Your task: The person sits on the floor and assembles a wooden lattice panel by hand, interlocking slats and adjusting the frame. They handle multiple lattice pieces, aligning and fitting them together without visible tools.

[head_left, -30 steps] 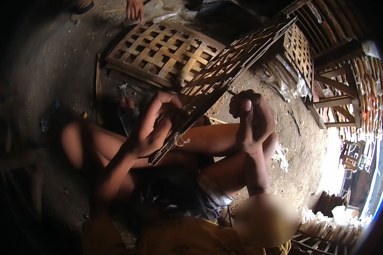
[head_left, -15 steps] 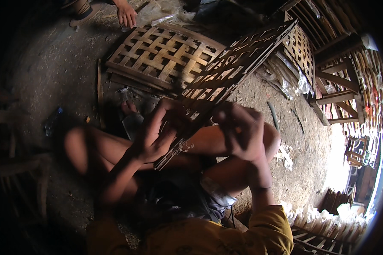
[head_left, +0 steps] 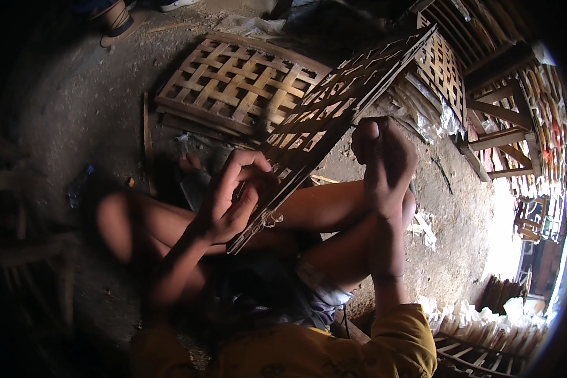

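Observation:
A woven bamboo panel [head_left: 324, 110] stands tilted on its edge before me, running from my lap up toward the far right. My left hand [head_left: 228, 200] grips it near its lower end with bent fingers. Beside the panel's right edge, my right hand [head_left: 390, 160] is closed in a fist, thumb on top; whatever it may hold is hidden. Loose string or fibre [head_left: 271, 219] hangs from the panel's near end. Beyond my left hand, more woven panels [head_left: 236, 82] lie stacked flat on the ground.
Another person's foot [head_left: 123, 24] is at the far left. A thin wooden strip [head_left: 148, 142] lies left of the stack. To the right stand wooden frames [head_left: 500, 135] and a further lattice panel [head_left: 444, 75]. White plastic-wrapped bundles [head_left: 485, 324] sit at lower right.
My right hand has moved up and right, away from the panel's near part, and closed into a fist. The other person's hand has left the far stack. My left hand stays put.

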{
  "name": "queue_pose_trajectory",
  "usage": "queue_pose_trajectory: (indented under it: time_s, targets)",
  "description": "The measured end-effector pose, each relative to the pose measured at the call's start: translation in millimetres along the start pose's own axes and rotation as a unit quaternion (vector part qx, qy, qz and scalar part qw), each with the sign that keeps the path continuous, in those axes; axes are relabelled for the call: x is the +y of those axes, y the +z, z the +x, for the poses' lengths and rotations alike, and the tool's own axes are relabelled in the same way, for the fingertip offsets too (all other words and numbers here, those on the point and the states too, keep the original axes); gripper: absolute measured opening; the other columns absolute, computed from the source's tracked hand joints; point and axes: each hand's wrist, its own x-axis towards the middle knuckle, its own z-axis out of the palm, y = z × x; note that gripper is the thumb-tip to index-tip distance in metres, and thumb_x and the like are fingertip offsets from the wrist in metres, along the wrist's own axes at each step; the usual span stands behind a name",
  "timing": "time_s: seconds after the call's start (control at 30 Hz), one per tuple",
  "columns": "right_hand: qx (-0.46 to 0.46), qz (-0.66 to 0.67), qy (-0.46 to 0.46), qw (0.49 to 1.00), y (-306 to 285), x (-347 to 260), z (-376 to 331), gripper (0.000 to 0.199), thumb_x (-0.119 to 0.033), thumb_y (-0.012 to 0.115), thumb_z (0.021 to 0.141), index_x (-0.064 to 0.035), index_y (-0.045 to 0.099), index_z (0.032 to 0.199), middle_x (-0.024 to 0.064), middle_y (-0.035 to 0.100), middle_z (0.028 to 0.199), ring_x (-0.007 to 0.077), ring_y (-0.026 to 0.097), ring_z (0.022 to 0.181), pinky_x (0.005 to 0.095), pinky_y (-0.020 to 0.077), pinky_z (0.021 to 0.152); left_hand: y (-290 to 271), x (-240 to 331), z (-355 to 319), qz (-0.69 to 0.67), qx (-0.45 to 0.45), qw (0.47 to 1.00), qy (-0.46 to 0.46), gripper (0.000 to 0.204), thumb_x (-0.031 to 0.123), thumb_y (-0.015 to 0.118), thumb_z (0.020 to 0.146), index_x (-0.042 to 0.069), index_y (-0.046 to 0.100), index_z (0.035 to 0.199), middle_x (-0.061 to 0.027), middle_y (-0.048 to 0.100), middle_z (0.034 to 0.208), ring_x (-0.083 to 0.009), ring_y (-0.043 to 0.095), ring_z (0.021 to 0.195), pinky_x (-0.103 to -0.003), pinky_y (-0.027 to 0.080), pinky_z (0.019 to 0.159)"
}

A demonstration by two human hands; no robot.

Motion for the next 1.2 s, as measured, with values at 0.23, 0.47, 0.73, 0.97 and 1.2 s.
queue_pose_trajectory:
  time_s: [0.23,0.47,0.73,0.97,1.2]
  targets:
    - [-0.114,0.020,0.041,0.993,2.2,-17.1,-6.4,0.024,-0.015,0.060,0.103,-0.0002,0.066,0.085,0.0092,0.058,0.065,0.0188,0.058,0.057,0.0325,0.0445,0.055,-6.3,-5.2,-3.9,-0.057,-0.008,0.997,-0.048,0.036,0.024,0.054,0.106,-0.001,0.045,0.129,-0.0080,0.059,0.113,-0.0143,0.062,0.100,-0.028,0.049,0.088]
    - [-0.038,0.073,0.019,0.996,3.2,1.6,0.0,0.034,-0.025,0.056,0.107,0.0003,0.065,0.086,0.0070,0.059,0.066,0.0151,0.058,0.060,0.0303,0.0470,0.059,-3.2,-6.5,-3.6,0.003,0.030,0.999,-0.037,0.024,0.010,0.054,0.104,0.002,0.048,0.125,-0.0063,0.062,0.105,-0.0112,0.060,0.095,-0.025,0.047,0.086]
    - [-0.048,0.202,0.069,0.976,1.1,15.5,5.4,0.033,-0.026,0.052,0.110,0.0010,0.063,0.093,0.0014,0.060,0.071,0.0074,0.054,0.065,0.0252,0.0446,0.060,-3.8,-3.1,0.8,0.009,0.009,0.999,-0.039,0.016,0.011,0.057,0.104,0.002,0.054,0.116,-0.0064,0.062,0.103,-0.0069,0.058,0.084,-0.023,0.048,0.078]
    - [0.056,0.170,0.035,0.983,-9.6,32.4,20.6,0.030,-0.023,0.052,0.110,0.0020,0.067,0.101,0.0031,0.065,0.072,0.0053,0.056,0.060,0.0208,0.0403,0.052,1.2,1.3,2.5,0.013,-0.009,0.998,-0.054,0.024,0.018,0.056,0.104,0.004,0.048,0.121,-0.0075,0.063,0.100,-0.0119,0.064,0.084,-0.026,0.052,0.077]
    - [0.009,0.217,0.072,0.974,-6.9,21.6,13.2,0.033,-0.024,0.052,0.110,0.0035,0.066,0.101,0.0043,0.066,0.074,0.0078,0.059,0.062,0.0227,0.0432,0.055,0.3,-9.6,1.3,0.024,-0.001,0.999,-0.033,0.023,0.017,0.055,0.104,0.004,0.047,0.121,-0.0073,0.063,0.099,-0.0112,0.063,0.083,-0.026,0.053,0.074]
